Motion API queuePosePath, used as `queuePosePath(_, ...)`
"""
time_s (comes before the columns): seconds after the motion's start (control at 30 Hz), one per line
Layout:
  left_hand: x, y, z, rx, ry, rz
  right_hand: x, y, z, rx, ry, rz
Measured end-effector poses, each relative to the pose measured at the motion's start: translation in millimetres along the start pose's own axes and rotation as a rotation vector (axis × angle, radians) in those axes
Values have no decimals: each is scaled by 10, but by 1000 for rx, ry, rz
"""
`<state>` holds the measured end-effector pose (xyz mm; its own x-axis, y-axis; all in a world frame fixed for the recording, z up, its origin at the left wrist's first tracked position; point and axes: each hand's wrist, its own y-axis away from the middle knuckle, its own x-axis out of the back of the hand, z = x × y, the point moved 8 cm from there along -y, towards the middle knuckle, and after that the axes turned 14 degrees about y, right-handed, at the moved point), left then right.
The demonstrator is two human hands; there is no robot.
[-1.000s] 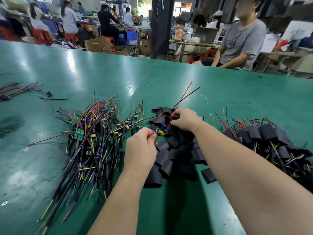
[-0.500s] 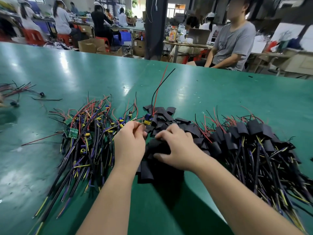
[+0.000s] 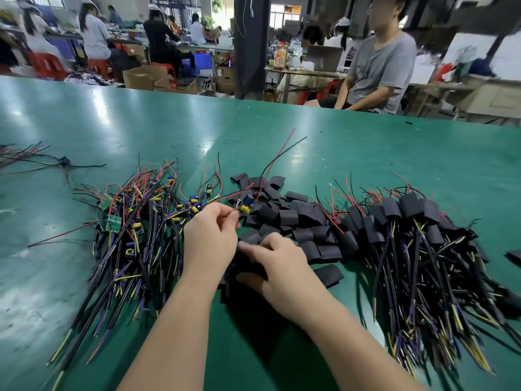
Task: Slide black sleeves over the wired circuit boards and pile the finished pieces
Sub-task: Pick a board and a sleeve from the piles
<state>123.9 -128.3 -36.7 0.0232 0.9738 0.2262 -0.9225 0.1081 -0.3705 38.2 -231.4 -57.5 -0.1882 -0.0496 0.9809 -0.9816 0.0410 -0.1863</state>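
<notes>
My left hand (image 3: pixel 210 239) pinches a small wired circuit board (image 3: pixel 245 204) with blue and yellow parts; its red and black leads rise up and to the right. My right hand (image 3: pixel 277 266) lies on the heap of loose black sleeves (image 3: pixel 284 218) in the middle, fingers and thumb curled round one sleeve. Bare wired boards (image 3: pixel 135 221) lie piled on the left. Sleeved finished pieces (image 3: pixel 408 227) are piled on the right with their wires trailing toward me.
The green table (image 3: pixel 366 153) stretches far back. A loose wire bundle (image 3: pixel 33 159) lies at the far left edge. One stray black sleeve (image 3: pixel 514 256) lies at the right edge. A seated person in a grey shirt (image 3: pixel 377 71) is behind the table.
My right hand left the held board's leads and came down onto the sleeve heap, nearer to me. My left hand kept hold of the board, raising it slightly.
</notes>
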Motion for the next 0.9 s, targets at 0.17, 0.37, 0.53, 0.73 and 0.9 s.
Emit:
queuePosePath(0.17, 2, -27, -57, 30, 15, -7, 42, 14, -138, 2, -154, 66)
queuePosePath(0.37, 13, -64, -181, 102, 117, 20, 106, 52, -151, -17, -140, 174)
queuePosePath(0.53, 11, -76, -257, 141, 211, 23, 504, 209, 173, -195, -419, 582)
queuePosePath(0.73, -6, -61, -231, 124, 202, -5, 376, 234, 512, -252, -206, 345)
queuePosePath(0.9, -8, -44, -206, 141, 193, -21, 77, 158, 564, -304, -282, 135)
